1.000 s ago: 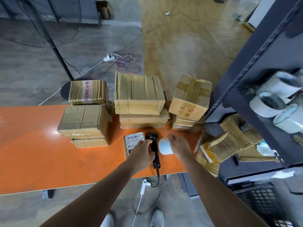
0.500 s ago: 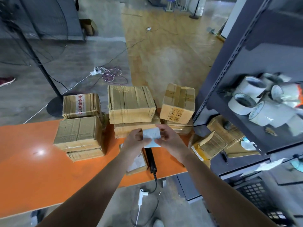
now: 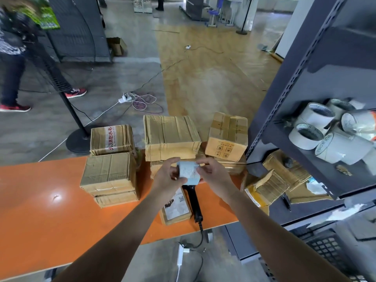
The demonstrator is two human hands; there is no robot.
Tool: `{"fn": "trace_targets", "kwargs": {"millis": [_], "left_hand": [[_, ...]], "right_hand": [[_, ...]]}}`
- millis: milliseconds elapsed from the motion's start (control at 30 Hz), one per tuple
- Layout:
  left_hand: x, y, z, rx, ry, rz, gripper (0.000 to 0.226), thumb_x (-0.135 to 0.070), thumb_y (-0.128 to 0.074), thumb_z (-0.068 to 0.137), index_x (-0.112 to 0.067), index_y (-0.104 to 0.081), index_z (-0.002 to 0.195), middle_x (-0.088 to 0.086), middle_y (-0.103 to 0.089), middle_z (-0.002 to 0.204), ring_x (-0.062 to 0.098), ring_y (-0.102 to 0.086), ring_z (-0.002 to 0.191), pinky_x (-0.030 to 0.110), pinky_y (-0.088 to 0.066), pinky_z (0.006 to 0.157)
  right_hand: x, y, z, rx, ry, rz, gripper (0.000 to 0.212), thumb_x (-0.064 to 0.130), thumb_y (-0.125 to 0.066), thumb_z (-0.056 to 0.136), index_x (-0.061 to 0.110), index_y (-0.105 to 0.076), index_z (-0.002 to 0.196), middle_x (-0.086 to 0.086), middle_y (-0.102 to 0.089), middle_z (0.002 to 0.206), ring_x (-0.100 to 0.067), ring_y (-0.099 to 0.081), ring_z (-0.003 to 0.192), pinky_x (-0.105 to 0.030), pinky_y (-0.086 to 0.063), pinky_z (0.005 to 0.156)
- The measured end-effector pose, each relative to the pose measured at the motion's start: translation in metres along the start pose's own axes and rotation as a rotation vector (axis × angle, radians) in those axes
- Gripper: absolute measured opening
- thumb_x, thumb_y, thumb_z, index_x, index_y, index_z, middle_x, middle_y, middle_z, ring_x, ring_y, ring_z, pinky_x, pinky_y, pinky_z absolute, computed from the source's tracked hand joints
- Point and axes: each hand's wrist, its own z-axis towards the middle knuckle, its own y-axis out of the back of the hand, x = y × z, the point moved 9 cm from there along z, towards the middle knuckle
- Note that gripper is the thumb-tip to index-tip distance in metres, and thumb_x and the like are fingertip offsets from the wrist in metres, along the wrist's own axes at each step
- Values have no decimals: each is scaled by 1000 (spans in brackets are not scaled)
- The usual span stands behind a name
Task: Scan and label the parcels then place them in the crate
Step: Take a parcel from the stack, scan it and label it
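I hold a small roll of pale blue-white paper labels (image 3: 188, 173) up above the orange table (image 3: 40, 200), my left hand (image 3: 168, 176) pinching its left end and my right hand (image 3: 213, 176) gripping the loose label edge (some marks show on it, too small to read). Directly beneath lies a flat brown cardboard parcel with a white printed sticker (image 3: 176, 207), and just beside it a black handheld barcode scanner (image 3: 194, 202). Behind stand stacks of taped brown cardboard boxes (image 3: 172, 137).
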Motion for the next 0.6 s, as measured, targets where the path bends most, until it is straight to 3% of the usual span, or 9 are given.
{"fn": "trace_targets", "kwargs": {"millis": [133,233,467,533,600], "left_hand": [[-1,2,0,-9,-19,25,63,-15,-76,80,-39,-46,130,-14,-66,95,-9,-58,85,6,-41,60],[-2,0,-1,-6,-37,31,61,-14,-74,81,-40,-46,129,-12,-65,95,-12,-56,84,2,-41,60],[-5,-9,4,34,31,-11,55,-10,-70,82,-38,-48,124,-1,-67,91,14,-66,78,15,-45,52],[-4,-11,5,41,66,-47,48,-9,-69,82,-36,-50,117,2,-68,90,21,-66,74,25,-45,54],[-6,-14,5,50,78,-85,37,-14,-68,84,-34,-52,111,4,-68,85,17,-56,59,23,-39,48]], "right_hand": [[4,1,-1,-62,2,-16,13,26,-62,96,38,-58,96,8,-70,92,2,-69,82,-19,-57,60],[7,3,-1,-92,6,-72,11,27,-59,98,37,-55,94,7,-66,97,-6,-68,86,-26,-60,62],[8,1,-1,-52,-9,-163,20,28,-46,103,38,-49,86,0,-66,89,-31,-68,88,-52,-59,72],[4,0,-2,-26,-43,-131,20,28,-44,104,37,-48,86,-8,-67,94,-34,-68,91,-52,-59,73],[3,1,-3,-8,-76,-89,21,25,-44,105,34,-49,86,-13,-67,98,-35,-69,94,-49,-61,76]]}}
